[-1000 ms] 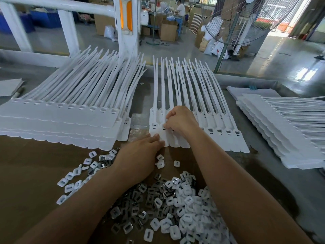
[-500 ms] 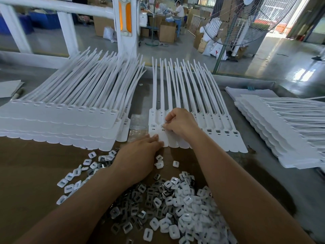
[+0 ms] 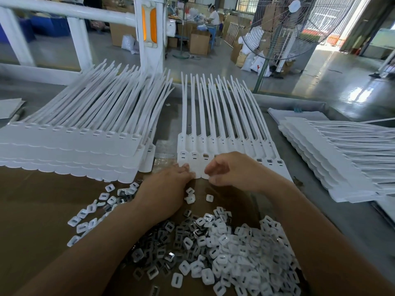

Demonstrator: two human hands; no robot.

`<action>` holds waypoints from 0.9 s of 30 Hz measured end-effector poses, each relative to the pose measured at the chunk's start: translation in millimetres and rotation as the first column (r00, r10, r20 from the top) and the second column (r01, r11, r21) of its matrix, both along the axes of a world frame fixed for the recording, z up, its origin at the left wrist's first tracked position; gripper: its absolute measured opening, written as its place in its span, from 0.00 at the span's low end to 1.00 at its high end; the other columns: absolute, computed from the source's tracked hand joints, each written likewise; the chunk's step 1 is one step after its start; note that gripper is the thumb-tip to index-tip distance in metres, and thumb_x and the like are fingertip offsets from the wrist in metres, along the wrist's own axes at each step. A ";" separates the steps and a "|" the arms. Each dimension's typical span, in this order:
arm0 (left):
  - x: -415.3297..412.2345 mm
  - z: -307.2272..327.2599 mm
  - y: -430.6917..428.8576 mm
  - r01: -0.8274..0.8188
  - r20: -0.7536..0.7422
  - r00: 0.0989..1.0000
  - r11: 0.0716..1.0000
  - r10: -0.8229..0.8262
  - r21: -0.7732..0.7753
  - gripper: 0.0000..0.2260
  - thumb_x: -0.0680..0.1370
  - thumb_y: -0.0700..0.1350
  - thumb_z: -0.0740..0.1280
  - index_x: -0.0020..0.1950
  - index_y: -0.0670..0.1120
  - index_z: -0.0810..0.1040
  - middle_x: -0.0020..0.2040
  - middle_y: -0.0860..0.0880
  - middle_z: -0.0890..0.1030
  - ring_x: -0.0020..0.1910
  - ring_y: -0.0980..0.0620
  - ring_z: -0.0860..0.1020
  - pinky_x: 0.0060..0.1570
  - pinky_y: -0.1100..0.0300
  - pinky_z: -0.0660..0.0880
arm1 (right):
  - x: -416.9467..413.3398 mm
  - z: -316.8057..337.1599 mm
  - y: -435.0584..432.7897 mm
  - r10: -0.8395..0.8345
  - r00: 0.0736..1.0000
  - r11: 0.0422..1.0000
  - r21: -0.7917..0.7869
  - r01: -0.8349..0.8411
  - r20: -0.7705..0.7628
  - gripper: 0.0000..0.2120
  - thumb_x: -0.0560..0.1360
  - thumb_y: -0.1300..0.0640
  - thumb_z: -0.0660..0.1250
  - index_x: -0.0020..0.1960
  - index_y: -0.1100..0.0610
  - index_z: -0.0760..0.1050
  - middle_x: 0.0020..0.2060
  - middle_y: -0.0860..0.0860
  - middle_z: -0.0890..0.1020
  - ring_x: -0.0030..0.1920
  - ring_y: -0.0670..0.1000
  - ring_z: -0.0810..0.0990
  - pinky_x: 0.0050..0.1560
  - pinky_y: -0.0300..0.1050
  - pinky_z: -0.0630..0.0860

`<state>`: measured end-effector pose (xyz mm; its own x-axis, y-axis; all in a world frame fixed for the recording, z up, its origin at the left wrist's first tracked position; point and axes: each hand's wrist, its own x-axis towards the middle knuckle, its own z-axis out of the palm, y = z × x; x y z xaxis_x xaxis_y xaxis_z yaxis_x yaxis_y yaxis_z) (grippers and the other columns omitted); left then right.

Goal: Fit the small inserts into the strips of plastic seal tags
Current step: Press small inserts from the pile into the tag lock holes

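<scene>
A white strip of seal tags [image 3: 224, 124] lies flat in front of me, tails pointing away. Its two leftmost sockets [image 3: 183, 154] hold inserts; the third socket [image 3: 206, 155] looks empty. My left hand [image 3: 164, 189] rests with straight fingers on the strip's near left edge. My right hand [image 3: 233, 169] hovers over the near edge beside it, fingers curled, with nothing seen between them. A heap of small white and metal inserts [image 3: 224, 242] lies on the brown cardboard [image 3: 32, 210] between my forearms.
A tall stack of tag strips [image 3: 74, 146] sits to the left, another stack [image 3: 342, 157] to the right. A few loose inserts [image 3: 190, 198] lie under my hands. Beyond the table stand a white railing [image 3: 149, 39] and a pedestal fan [image 3: 277, 28].
My right hand has drawn back from the strip's sockets toward the near edge and loosened. My left hand has stayed on the strip's edge.
</scene>
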<state>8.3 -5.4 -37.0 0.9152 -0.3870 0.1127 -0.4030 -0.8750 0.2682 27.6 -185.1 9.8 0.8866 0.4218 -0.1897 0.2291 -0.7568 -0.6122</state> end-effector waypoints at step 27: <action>0.1 -7.5 1.6 -0.026 0.019 0.999 0.999 0.026 -0.024 0.22 0.77 0.40 0.57 0.70 0.55 0.64 0.67 0.53 0.63 0.62 0.52 0.68 0.57 0.55 0.72 | -18.7 -0.6 -14.3 -0.147 0.984 0.985 0.105 0.137 0.097 0.07 0.72 0.58 0.70 0.39 0.47 0.79 0.35 0.42 0.81 0.38 0.37 0.79 0.39 0.28 0.72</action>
